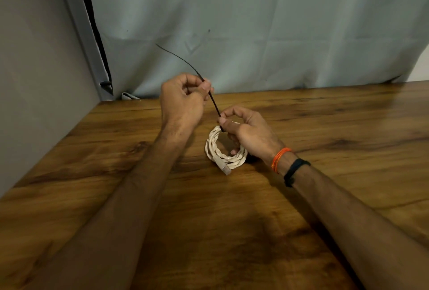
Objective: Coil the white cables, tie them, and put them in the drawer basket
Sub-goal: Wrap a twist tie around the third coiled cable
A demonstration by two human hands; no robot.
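A white cable coil [214, 148] stands tilted on the wooden table [336, 127], its plug end at the coil's near side. My right hand [248, 131] grips the coil's far right part, fingers through the ring, thumb pressing where a thin black tie [214, 104] meets the coil. My left hand [183, 99] pinches that black tie higher up between thumb and fingers. The tie's free tail curves up and left past my left hand. No drawer basket is in view.
A grey-blue curtain [255, 22] hangs behind the table's far edge. A grey wall [34, 80] borders the table on the left. An orange thread and a black band sit on my right wrist.
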